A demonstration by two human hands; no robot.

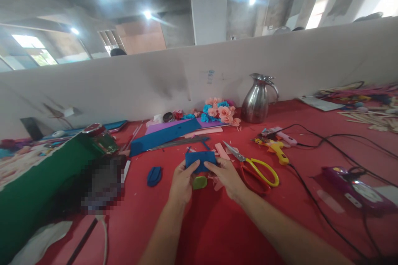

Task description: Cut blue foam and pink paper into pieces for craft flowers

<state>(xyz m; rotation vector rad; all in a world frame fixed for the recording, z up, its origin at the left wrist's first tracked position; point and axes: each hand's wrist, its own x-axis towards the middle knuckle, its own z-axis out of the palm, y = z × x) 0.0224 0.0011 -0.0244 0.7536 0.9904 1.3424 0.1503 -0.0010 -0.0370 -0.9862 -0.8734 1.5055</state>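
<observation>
A small rectangle of blue crepe paper (200, 158) is stretched between my two hands above the red table. My left hand (183, 178) pinches its left end, thumb on top. At the other end my right hand (226, 174) grips it the same way. Just below the paper lies a flat green piece (200, 182), with pink paper scraps (217, 183) by it. To the left rests a small folded blue paper piece (154, 176). Scissors (248, 163) with yellow and red handles lie beside my right hand, blades partly open.
Behind my hands lie a long blue paper strip (164, 136) and paper flowers (219, 111). A metal jug (256, 99) stands against the white partition. Glue guns (278, 149) and a purple power strip (360, 188) trail cords on the right. A green box (46, 174) is at left.
</observation>
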